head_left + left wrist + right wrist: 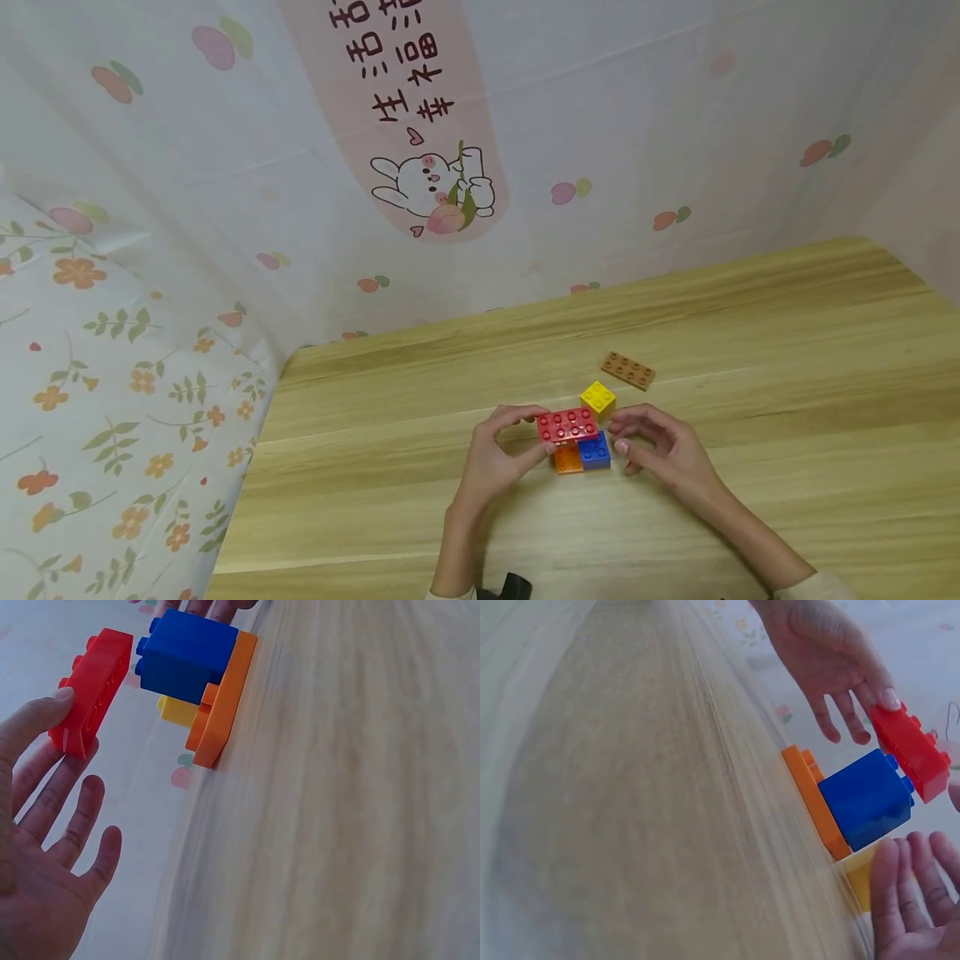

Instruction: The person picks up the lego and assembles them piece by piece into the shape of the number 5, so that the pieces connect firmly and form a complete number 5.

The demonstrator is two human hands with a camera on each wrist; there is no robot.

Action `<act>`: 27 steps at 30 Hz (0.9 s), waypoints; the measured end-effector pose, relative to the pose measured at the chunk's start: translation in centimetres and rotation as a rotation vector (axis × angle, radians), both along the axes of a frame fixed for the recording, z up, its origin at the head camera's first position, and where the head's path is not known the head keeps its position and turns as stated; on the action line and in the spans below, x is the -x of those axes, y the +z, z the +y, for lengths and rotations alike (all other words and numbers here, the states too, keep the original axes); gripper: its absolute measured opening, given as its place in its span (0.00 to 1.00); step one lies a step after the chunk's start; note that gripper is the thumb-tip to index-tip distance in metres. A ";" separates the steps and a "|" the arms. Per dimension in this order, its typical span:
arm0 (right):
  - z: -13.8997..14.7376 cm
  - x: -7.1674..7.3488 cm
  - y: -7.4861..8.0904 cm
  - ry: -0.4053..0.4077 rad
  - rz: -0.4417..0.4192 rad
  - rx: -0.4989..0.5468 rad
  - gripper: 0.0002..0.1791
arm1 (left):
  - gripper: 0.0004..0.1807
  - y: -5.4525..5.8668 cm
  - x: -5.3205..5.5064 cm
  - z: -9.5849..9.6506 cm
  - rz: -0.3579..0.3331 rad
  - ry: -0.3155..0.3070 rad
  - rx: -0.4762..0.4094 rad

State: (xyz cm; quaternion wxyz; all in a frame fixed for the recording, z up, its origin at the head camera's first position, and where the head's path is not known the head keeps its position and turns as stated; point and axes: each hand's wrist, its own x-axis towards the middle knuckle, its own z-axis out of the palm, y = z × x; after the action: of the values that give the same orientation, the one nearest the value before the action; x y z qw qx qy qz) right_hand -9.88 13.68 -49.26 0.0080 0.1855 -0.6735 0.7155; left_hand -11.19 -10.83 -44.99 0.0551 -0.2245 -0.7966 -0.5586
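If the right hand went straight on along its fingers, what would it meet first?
Probably the blue building brick, though depth is unclear and the yellow building brick sits near that line too.

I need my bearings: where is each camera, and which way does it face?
Head: on the head, facing forward and down at the table; left hand, right hand and forearms show.
Left wrist: on that wrist, looking across the table at the red brick and blue brick; left hand at left, right at top.
Right wrist: on that wrist, facing them from the opposite side; right hand lower right, left at top.
Both wrist views show the red brick clear of the blue one.
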 end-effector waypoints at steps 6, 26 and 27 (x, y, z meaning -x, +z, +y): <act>0.1 -0.1 0.1 -0.090 0.070 -0.031 0.13 | 0.18 -0.9 0.2 -0.2 -0.033 -0.006 -0.004; -1.1 -0.8 4.5 -0.074 0.157 -0.203 0.22 | 0.18 2.5 -0.9 1.0 -0.059 -0.062 -0.023; -1.1 -0.9 4.6 -0.073 0.156 -0.208 0.22 | 0.18 2.6 -0.9 1.1 -0.072 -0.064 -0.022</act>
State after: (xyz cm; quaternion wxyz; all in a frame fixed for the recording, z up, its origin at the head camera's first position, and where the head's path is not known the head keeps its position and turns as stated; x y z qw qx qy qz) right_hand -9.03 12.62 -44.61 0.0671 0.2154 -0.7478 0.6245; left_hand -10.24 -9.76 -42.43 0.0108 -0.2291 -0.7843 -0.5764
